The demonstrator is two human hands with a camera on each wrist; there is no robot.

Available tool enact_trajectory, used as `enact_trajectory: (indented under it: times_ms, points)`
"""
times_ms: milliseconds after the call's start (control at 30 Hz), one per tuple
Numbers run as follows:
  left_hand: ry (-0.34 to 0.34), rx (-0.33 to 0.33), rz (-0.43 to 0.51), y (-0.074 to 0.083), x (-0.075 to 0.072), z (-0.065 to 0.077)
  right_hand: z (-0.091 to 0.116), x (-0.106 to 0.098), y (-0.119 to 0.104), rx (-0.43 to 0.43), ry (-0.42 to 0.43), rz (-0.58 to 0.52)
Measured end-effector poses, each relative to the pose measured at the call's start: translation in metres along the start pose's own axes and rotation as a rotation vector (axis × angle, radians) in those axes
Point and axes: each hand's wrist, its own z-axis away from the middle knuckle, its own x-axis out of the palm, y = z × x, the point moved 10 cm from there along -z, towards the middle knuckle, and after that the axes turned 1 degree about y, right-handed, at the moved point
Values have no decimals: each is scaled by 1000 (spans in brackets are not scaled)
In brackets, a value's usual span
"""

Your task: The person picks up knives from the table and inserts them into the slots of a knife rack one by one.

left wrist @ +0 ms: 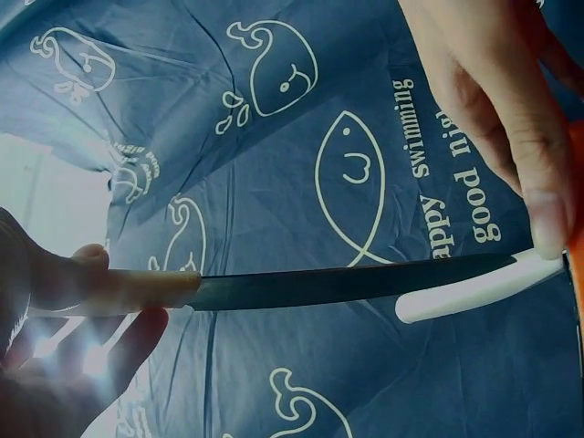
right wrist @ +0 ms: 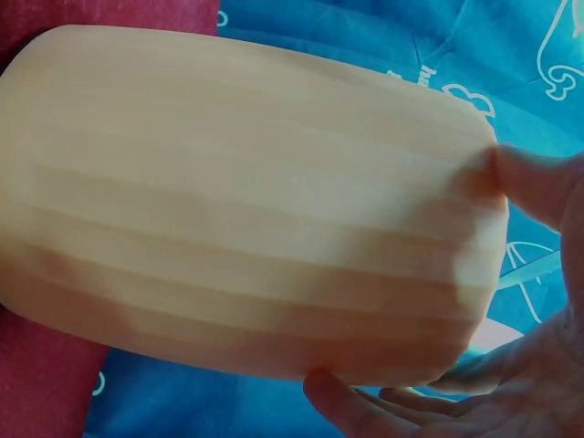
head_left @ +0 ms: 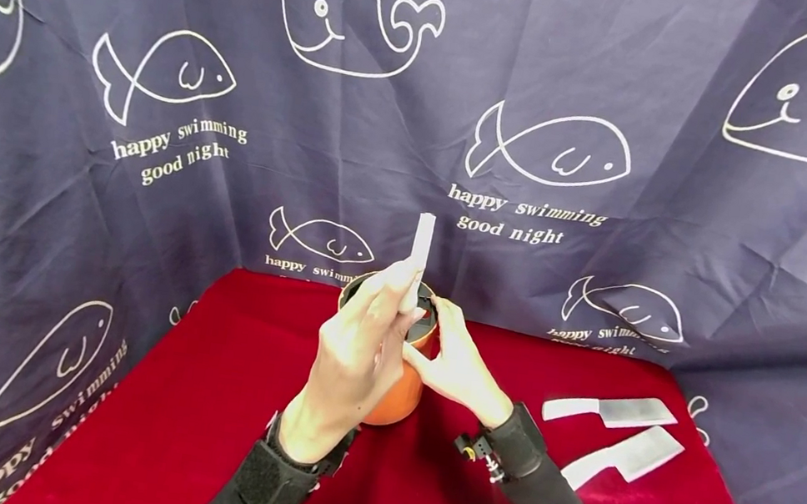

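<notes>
My left hand (head_left: 356, 355) grips a knife (left wrist: 310, 285) by its pale handle, above the round orange knife holder (head_left: 394, 394). The left wrist view shows its long dark blade reaching toward the holder. Beside the blade tip, a white curved handle (left wrist: 474, 294) sticks out at the holder's rim. My right hand (head_left: 460, 368) holds the holder near its rim, thumb on one side and fingers on the other. In the right wrist view the ribbed side of the holder (right wrist: 246, 201) fills most of the picture. Part of the holder's dark opening is hidden behind my left hand.
Two cleavers (head_left: 636, 413) (head_left: 643, 455) with white handles lie on the red cloth (head_left: 494, 499) at the right, close to my right forearm. Behind the table hangs a dark blue curtain (head_left: 402, 142) printed with whales and fish.
</notes>
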Motion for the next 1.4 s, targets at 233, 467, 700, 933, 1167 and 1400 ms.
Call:
enact_trajectory:
  times_ms: [233, 467, 700, 933, 1167, 1400]
  points:
    - [-30, -3, 6, -3, 5, 2, 1, 1, 2, 27, -9, 16]
    - [-69, -57, -1, -14, 10, 7, 3, 2, 4, 56, -26, 15]
    - [-128, -111, -2, -28, 19, 16, 2, 2, 4, 52, -27, 3]
    - [-149, -145, 3, -42, 26, 23, 2, 2, 2, 37, -19, 10]
    - [-165, -159, 8, -55, 34, 32, 3, 0, 1, 24, -4, 0]
    - [-194, -191, -11, -65, 42, 41, 2, 0, 0, -10, 13, -2]
